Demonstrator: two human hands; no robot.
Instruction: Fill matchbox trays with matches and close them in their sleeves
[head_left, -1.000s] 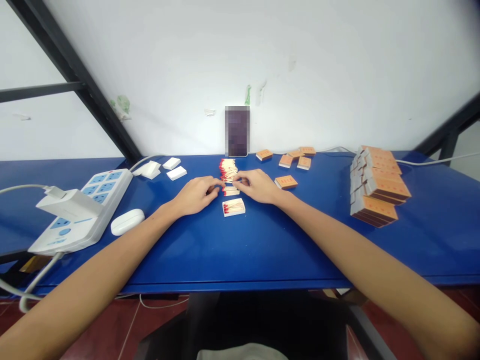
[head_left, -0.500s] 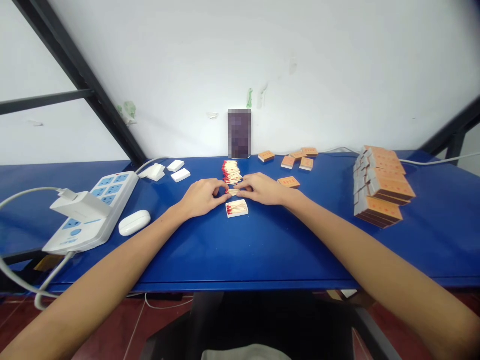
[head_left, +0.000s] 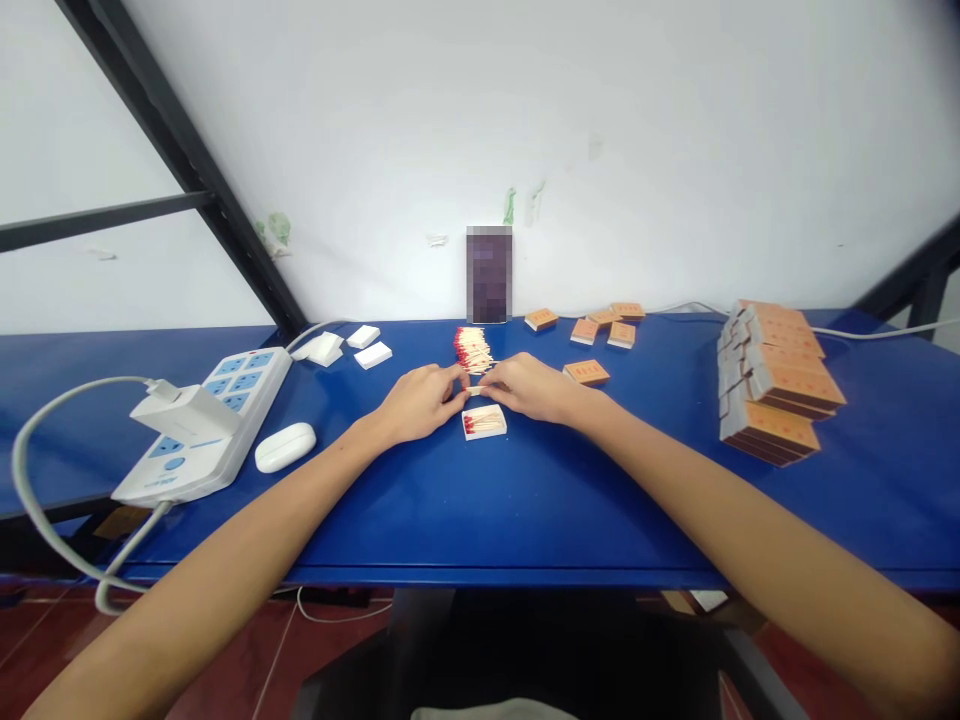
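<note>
My left hand and my right hand meet at the middle of the blue table. Between their fingertips is a small bunch of matches, red heads to the left; both hands pinch it, one at each end. Just nearer to me lies a white matchbox tray with several matches in it, their heads also to the left. Beyond my fingers spreads a loose pile of matches. My fingers hide part of the bunch.
Several white trays lie at the back left, near a power strip with a plugged-in charger and a white oval case. Orange matchboxes are scattered behind my right hand. A stack of matchboxes stands at the right. A pixelated dark object leans on the wall.
The whole view has shifted slightly, so things appear a little further right and lower. My hands stay at the same bunch of matches, with the fingers slightly shifted.
</note>
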